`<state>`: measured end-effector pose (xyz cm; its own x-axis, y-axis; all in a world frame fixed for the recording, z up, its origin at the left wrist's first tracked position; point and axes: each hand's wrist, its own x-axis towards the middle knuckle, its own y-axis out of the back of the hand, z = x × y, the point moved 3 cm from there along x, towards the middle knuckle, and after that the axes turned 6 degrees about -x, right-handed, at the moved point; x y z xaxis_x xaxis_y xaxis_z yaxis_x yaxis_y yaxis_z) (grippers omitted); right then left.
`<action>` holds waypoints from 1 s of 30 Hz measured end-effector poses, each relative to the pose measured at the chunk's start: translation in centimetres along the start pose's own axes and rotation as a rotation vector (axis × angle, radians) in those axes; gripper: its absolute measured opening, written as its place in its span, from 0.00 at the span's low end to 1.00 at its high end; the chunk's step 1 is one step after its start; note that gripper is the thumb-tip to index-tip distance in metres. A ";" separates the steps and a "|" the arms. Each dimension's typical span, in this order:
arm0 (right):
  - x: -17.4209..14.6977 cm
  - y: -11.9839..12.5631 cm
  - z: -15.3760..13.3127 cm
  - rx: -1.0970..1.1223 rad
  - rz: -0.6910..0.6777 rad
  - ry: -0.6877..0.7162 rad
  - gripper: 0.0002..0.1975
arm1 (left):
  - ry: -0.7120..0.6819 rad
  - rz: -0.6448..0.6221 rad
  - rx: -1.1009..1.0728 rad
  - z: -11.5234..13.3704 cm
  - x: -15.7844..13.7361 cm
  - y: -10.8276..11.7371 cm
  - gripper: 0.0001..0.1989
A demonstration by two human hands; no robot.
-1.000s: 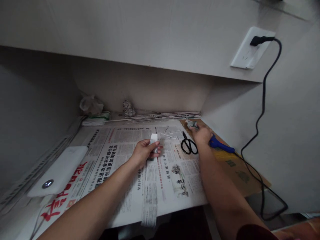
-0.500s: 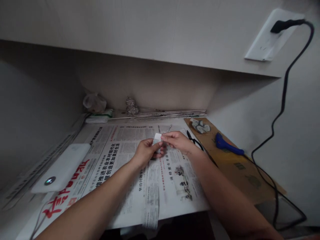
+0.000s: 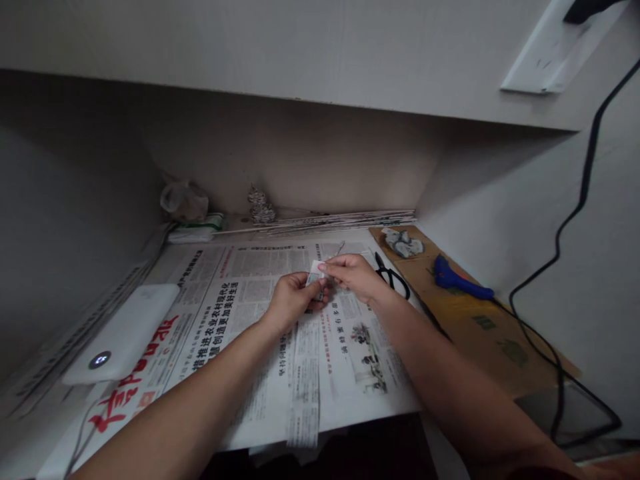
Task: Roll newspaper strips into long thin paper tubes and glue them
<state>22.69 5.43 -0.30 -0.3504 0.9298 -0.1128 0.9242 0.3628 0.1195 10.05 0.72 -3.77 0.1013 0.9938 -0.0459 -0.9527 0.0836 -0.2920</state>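
A long newspaper strip (image 3: 303,380) runs from between my hands down past the near edge of the newspaper sheet (image 3: 250,393). My left hand (image 3: 290,300) is closed on the strip's upper part, thumb on top and fingers curled beneath. At the strip's pale top end, my right hand (image 3: 355,275) pinches its corner between thumb and fingers. Both hands are close together above the sheet. How the end is folded is too small to make out. Just right of my right hand lie black-handled scissors (image 3: 395,277), partly behind the wrist.
A white power bank (image 3: 125,333) lies at left. Thin paper sticks (image 3: 340,222), a coiled paper piece (image 3: 261,205) and a plastic bag (image 3: 184,200) are along the back. Cardboard (image 3: 500,357) at right carries a blue glue gun (image 3: 460,280) with its cord, and a crumpled wad (image 3: 404,243).
The view has shifted slightly, so the wall socket is now partly cut off. My right fingers cover more of the strip's pale end. More of the scissors shows.
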 end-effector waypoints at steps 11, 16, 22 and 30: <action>0.2 -0.1 0.1 0.023 0.023 0.021 0.16 | -0.055 0.026 0.078 0.2 -0.2 -0.1 0.18; 0.3 -0.3 0.3 0.033 0.030 0.024 0.17 | -0.066 0.112 0.143 0.0 -0.1 0.3 0.21; 0.2 -0.6 0.3 0.079 0.021 0.008 0.18 | -0.018 0.029 0.058 0.1 -0.2 -0.2 0.19; -0.1 -0.4 0.2 0.018 -0.187 0.055 0.16 | 0.003 -0.037 -0.036 0.2 -0.1 -0.1 0.18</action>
<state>22.42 5.16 -0.48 -0.5240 0.8482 -0.0772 0.8444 0.5292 0.0836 10.05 0.66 -3.53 0.1373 0.9898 -0.0372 -0.9375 0.1177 -0.3274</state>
